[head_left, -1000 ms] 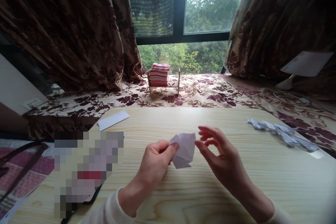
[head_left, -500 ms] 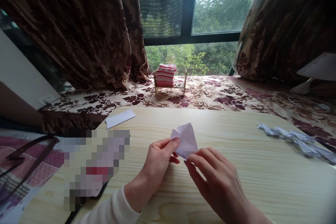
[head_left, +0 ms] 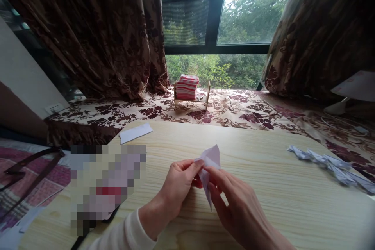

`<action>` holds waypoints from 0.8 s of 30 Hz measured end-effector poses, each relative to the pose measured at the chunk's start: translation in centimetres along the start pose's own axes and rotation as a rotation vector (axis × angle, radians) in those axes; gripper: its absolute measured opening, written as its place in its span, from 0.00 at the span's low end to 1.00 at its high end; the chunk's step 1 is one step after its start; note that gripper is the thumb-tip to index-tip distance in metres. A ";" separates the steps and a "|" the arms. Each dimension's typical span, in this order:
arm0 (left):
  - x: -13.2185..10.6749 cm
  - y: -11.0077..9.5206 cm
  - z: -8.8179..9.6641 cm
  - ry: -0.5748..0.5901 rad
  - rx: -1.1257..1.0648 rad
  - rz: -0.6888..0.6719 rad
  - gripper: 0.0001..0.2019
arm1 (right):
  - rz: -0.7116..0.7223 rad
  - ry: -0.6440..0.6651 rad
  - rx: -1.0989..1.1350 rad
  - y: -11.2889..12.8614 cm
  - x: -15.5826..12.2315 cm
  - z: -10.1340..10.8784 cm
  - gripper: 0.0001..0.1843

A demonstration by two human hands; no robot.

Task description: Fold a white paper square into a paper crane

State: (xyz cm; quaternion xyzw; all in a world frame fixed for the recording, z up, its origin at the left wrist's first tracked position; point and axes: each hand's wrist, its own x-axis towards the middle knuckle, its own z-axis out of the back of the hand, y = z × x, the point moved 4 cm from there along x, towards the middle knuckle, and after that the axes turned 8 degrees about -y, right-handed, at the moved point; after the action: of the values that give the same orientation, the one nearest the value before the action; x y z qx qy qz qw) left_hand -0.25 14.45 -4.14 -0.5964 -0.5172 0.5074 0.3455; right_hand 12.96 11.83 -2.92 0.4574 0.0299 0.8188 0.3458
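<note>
Both hands pinch the folded white paper (head_left: 211, 158) just above the counter (head_left: 263, 172), at 12 o'clock from the wrists; the left hand (head_left: 180, 181) is closed on its left edge and the right hand (head_left: 234, 203) on its lower flap; a crease seems half-formed, and pressing it calls for aligned edges; the right wrist is cut off at 5 o'clock; the paper's underside is hidden.

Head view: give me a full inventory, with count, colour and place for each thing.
table: one, pale wood, foreground
folded paper: one, white, pinched above the table's middle
paper slip: one, white, table's far left corner
folded paper figures: several, white, table's right side
striped cloth stack: one, red and white, on a small wooden rack on the ledge
curtains: two, brown floral, flanking the window
left hand: one, pinching the folded paper
right hand: one, pinching the folded paper
</note>
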 end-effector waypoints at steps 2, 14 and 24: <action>0.1 0.0 0.0 -0.002 0.000 -0.015 0.15 | 0.001 0.008 -0.040 -0.2 -0.2 -0.2 0.19; 0.5 -0.2 0.5 -0.064 0.155 -0.163 0.17 | 0.151 0.070 -0.027 0.3 -0.6 1.6 0.11; -1.5 0.4 -1.3 0.097 0.196 -0.194 0.16 | 0.034 -0.005 -0.113 1.0 -3.6 4.2 0.19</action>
State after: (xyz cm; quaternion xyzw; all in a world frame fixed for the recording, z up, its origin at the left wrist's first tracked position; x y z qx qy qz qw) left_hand 1.16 13.04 -3.82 -0.5308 -0.5031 0.4902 0.4742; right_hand 16.92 7.77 -2.76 0.4396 -0.0252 0.8237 0.3573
